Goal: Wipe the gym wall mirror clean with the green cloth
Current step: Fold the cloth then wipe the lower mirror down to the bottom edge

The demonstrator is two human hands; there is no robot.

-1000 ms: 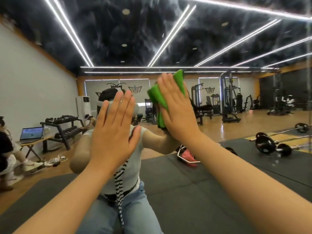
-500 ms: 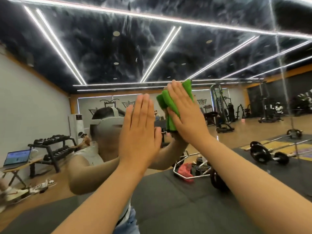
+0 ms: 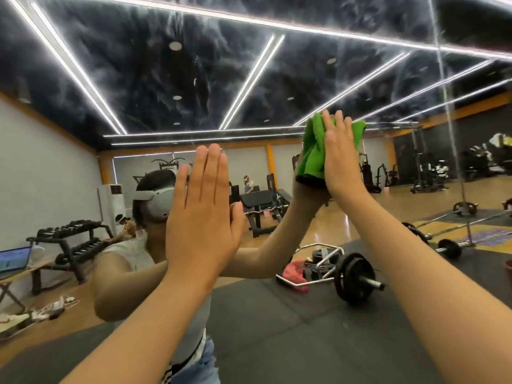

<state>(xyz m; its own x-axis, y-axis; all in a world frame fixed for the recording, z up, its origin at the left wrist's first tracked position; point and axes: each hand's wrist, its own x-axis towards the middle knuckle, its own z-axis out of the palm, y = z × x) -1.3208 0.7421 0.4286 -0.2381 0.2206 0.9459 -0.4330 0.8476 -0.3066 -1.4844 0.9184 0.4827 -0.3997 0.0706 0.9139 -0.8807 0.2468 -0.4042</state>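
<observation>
The right hand [image 3: 339, 153], fingers straight, presses the bunched bright green fabric cloth [image 3: 311, 156] against the large smeared glass wall mirror [image 3: 194, 79], right of centre. The left hand [image 3: 202, 217], flat with fingers together, rests lower left. Hazy streaks lie above both, likeliest reached by the cloth hand.

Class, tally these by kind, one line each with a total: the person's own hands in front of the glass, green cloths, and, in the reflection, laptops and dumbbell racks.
Green cloth: 1
Hands: 2, the left hand flat on the mirror, the right hand pressing the cloth to it
Laptop: 1
Dumbbell rack: 1
Total: 5
</observation>
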